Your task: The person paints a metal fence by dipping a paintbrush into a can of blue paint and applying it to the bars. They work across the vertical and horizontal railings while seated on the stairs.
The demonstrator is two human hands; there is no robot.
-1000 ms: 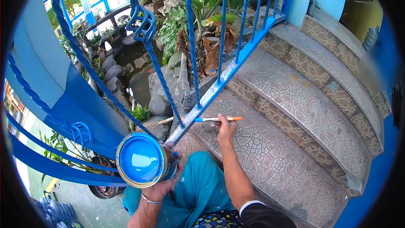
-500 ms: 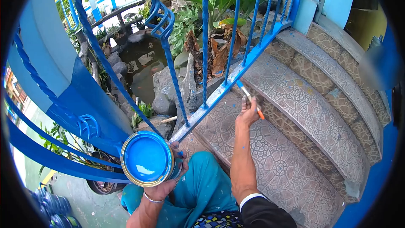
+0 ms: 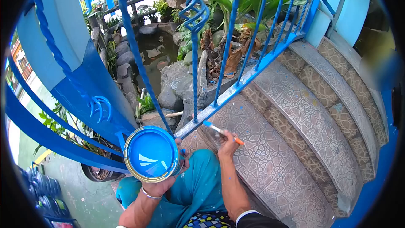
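The right hand (image 3: 228, 145) pinches the paintbrush (image 3: 216, 129) between thumb and fingers, its blue-wet bristles just beside the lower end of the bottom rail (image 3: 236, 88), where whitish patches show through the blue; whether they touch it cannot be told. The left hand (image 3: 159, 186) has its grip wrapped around the paint can (image 3: 127, 164), fingers pressed to its side, holding it above the person's teal-trousered leg, near the foot of the railing. The lidless can leans toward the viewer and holds glossy blue paint (image 3: 152, 153); the level below the rim is hard to judge. A further tilt, or a knock against the railing bars (image 3: 195, 67), could send paint over the trousers (image 3: 198, 181) or the tiled steps (image 3: 270, 143). An overloaded brush could drip on the tiles, where small blue spots already show, and a loosened pinch could drop it there. Behind the can, a dark plant pot (image 3: 93, 174) holds soil and a leafy plant; past the bars, a stone-edged pond (image 3: 157, 52) contains murky water.
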